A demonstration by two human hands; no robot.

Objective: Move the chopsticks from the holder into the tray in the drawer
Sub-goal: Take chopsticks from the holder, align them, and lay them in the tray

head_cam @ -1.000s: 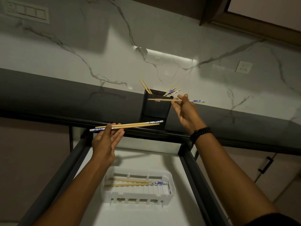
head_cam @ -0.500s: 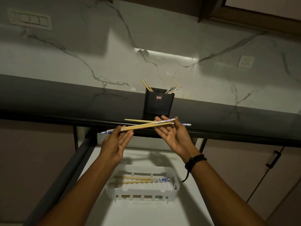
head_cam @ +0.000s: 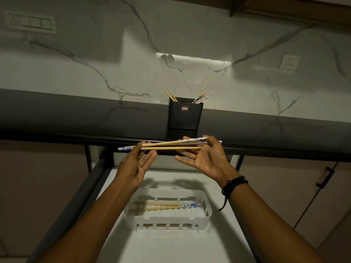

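Down low, a white tray (head_cam: 167, 220) sits in the open drawer (head_cam: 171, 247). Two tray chopsticks (head_cam: 163, 205) lie flat in it, side by side, with their blue ends to the right. Above the tray, both hands hold a bunch of held chopsticks (head_cam: 171, 146) flat in the air, one hand at each end. The left hand (head_cam: 133, 168) has its fingers almost straight and close together, and it pinches the left end between the thumb and fingertips. The right hand (head_cam: 207, 160) has its palm up and fingers spread a little. The sticks lie across its fingertips and the thumb presses on top. A black bead band (head_cam: 234, 184) is on the right wrist. Past the hands, a black holder (head_cam: 185, 116) stands on the dark counter (head_cam: 76, 114). More holder chopsticks (head_cam: 202, 96) poke out of its top, leaning left and right. Behind it is a white marble wall (head_cam: 171, 35).
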